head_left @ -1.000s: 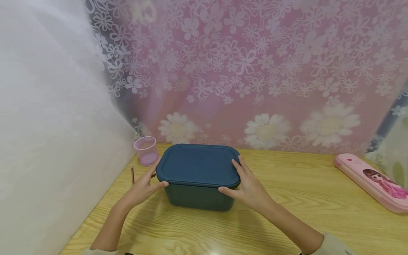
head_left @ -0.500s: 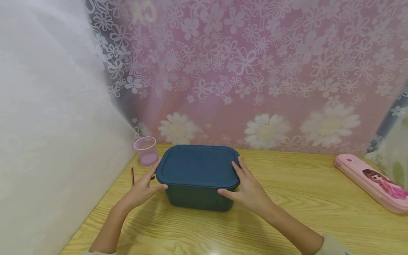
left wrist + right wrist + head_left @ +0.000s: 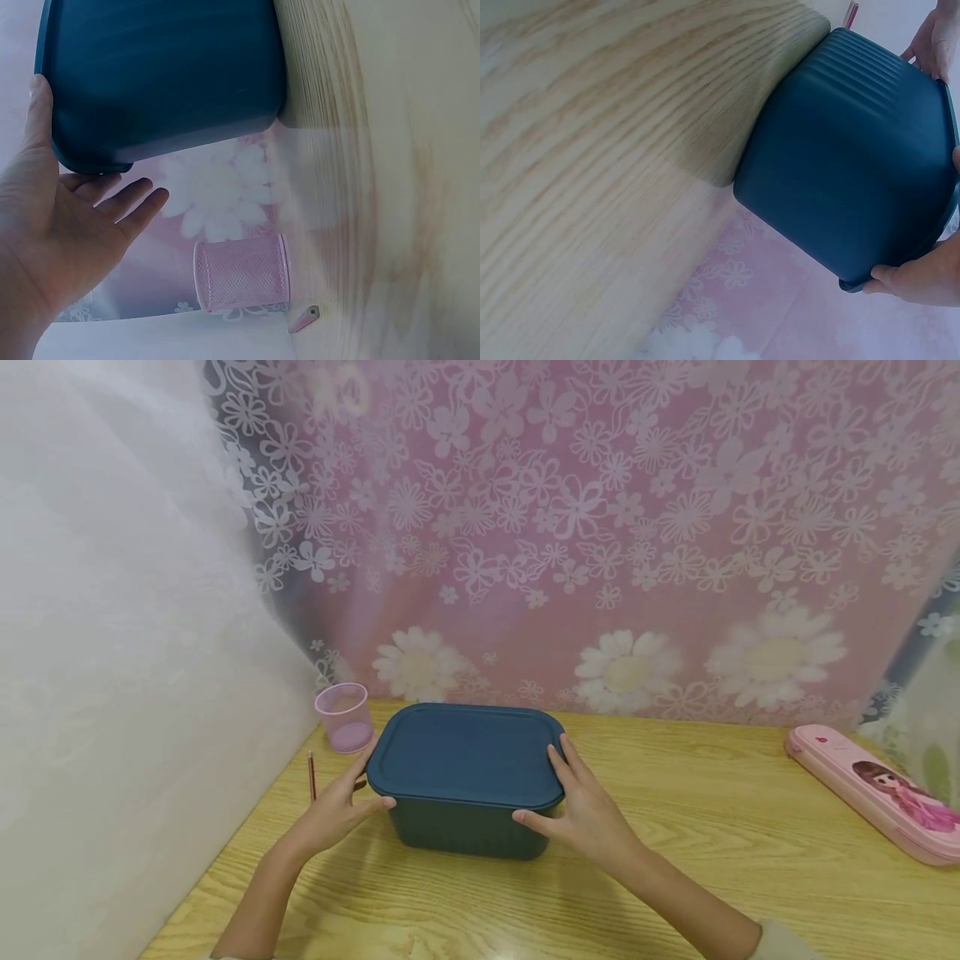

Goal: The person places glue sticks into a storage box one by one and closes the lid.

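Observation:
A dark blue lid (image 3: 467, 754) covers a deep teal storage box (image 3: 468, 828) on the wooden table. My left hand (image 3: 330, 814) holds the lid's left edge, thumb at the front corner and the other fingers along the side. In the left wrist view, those fingers (image 3: 124, 201) reach under the lid's corner. On the opposite side my right hand (image 3: 592, 814) grips the lid's right edge, its thumb against the front rim and two fingertips on top. The right wrist view shows the box's ribbed side and base against the tabletop.
A pink mesh cup (image 3: 345, 718) stands behind the left hand, with a pencil (image 3: 312, 775) lying near it. A pink pencil case (image 3: 877, 789) with a doll picture lies at the far right. A floral curtain (image 3: 600, 527) hangs behind the table (image 3: 690, 827).
The lid's front edge and both thumbs have come down slightly against the box. The hands keep the same hold, and the cup, pencil and pencil case stay in place.

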